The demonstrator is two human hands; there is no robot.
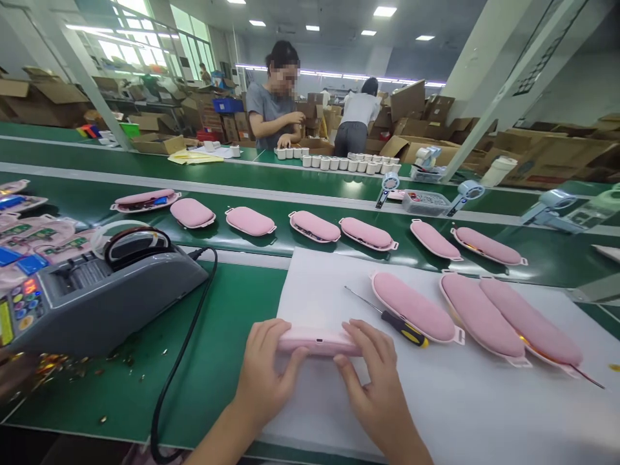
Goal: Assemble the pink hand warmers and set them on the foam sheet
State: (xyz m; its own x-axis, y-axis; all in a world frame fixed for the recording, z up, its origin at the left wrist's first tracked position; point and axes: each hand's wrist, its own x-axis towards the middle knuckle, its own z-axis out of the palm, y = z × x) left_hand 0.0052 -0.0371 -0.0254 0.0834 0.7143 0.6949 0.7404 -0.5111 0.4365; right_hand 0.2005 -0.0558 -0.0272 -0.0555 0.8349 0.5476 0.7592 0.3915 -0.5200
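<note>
A pink oval padded case (pixel 317 343) is held on edge over the white sheet (pixel 310 284), its narrow side with a small dark slot facing me. My left hand (pixel 265 371) grips its left end, fingers on top and thumb below. On the right end, my right hand (pixel 371 374) closes the same way. Just beyond my right hand lies a screwdriver (pixel 404 328) with a black and yellow handle, its shaft pointing up and left. Beside it rest several more pink cases, the nearest pink case (pixel 414 307) touching or nearly touching the screwdriver.
A grey tape dispenser (pixel 121 290) with a black cable (pixel 186 342) stands at left. Several pink cases (pixel 249 221) line the green belt (pixel 271 248) ahead. Open shells with circuit boards (pixel 41 236) lie far left. Across the belt, a person (pixel 274 103) handles small white containers (pixel 334 163).
</note>
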